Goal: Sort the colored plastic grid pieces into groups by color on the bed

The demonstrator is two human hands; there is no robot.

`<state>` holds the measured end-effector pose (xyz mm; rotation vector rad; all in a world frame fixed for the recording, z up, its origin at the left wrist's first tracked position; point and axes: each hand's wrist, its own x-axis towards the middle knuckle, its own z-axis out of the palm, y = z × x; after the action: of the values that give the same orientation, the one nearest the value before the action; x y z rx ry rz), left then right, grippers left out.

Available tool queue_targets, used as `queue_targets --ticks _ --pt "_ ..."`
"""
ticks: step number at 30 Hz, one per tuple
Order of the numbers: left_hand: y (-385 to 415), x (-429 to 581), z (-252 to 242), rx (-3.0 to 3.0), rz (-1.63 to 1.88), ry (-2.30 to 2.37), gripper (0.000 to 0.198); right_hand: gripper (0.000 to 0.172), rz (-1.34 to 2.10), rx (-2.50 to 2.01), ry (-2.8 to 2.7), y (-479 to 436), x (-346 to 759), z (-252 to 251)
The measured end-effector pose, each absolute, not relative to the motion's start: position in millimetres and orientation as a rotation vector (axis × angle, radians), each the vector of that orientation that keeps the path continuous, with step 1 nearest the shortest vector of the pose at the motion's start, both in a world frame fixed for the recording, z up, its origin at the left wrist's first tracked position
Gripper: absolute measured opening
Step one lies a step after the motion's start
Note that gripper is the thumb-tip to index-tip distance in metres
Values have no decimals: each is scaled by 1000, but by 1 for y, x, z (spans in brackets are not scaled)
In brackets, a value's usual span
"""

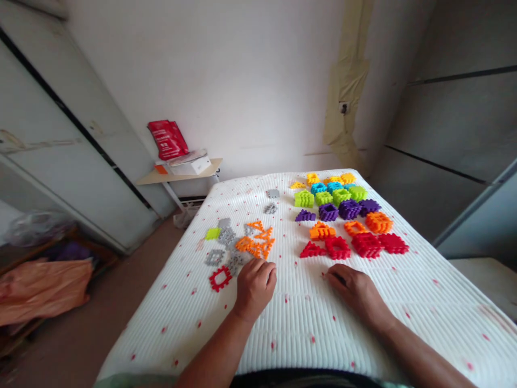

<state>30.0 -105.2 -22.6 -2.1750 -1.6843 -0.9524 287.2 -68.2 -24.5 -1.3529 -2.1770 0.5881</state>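
My left hand (255,284) rests on the white quilted bed (307,318), fingers curled into a loose fist with nothing seen in it, just below a cluster of orange pieces (257,240) and grey pieces (226,249). A red square frame piece (220,278) lies to its left. My right hand (355,288) lies on the bed with fingers curled under, below the red stacks (355,245). Sorted stacks sit beyond in rows: orange (351,225), purple (337,209), green (329,196), blue (327,187) and yellow (325,178).
A lime piece (212,233) and two grey pieces (272,200) lie apart. A small side table (180,175) with a red bag (167,139) and a white box stands by the wall. Bags lie on the floor at the left (44,288). The bed's left edge drops off.
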Motion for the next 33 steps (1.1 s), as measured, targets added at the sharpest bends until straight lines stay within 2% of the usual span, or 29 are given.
queue_targets --ticks 7,12,18,27,33 --pt "-155 -63 -29 -1806 -1001 -1984 19 32 635 -1365 -2171 -66 288 -29" --pt "-161 -89 -33 -1754 -835 -2160 33 32 610 -1364 -2188 -67 286 -27" --pt "-159 -87 -34 -1812 -658 -2186 30 32 560 -1370 -2206 -66 286 -27" --pt "-162 -70 -36 -1821 -1017 -1955 37 30 450 -1395 -2263 -68 281 -23" --pt "-140 3 -26 -2077 -782 -1920 34 26 457 -1420 -2255 -70 278 -19"
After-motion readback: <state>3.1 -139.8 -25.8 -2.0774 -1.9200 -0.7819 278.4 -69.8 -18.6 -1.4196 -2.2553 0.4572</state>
